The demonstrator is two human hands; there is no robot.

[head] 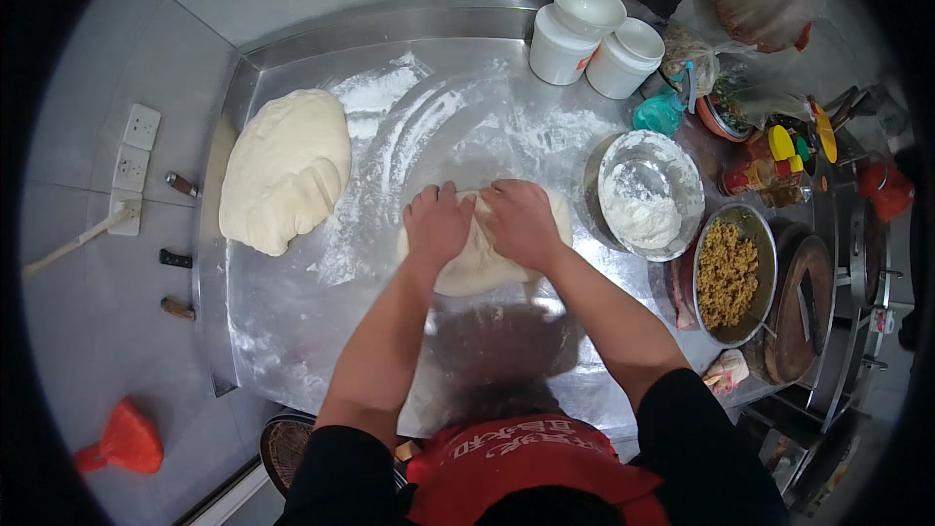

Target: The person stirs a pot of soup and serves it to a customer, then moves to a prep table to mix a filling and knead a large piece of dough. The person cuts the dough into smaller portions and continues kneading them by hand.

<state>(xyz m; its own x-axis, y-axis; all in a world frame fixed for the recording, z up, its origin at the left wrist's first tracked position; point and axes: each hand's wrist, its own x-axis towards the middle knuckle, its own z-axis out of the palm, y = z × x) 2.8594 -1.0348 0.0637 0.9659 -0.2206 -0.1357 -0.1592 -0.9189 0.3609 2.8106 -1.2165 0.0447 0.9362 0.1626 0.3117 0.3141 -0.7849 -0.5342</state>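
Both my hands press on a flattened piece of dough (482,267) at the middle of the floured steel worktop (314,321). My left hand (440,225) lies on its upper left part, fingers bent down over the far edge. My right hand (520,223) rests on its upper right part, the fingers pointing inward near my left thumb. Neither hand is closed around the dough; the undersides of the fingers are hidden. A much larger lump of dough (285,168) sits to the left. Loose flour (376,91) is smeared over the steel behind and between the two pieces.
On the right stand a steel bowl of flour (643,212), a bowl of crumbly brown filling (727,274), and round chopping boards (789,307) with a cleaver (808,307). White tubs (559,47) and a teal spray bottle (659,113) are behind. A raised rim (394,23) edges the worktop.
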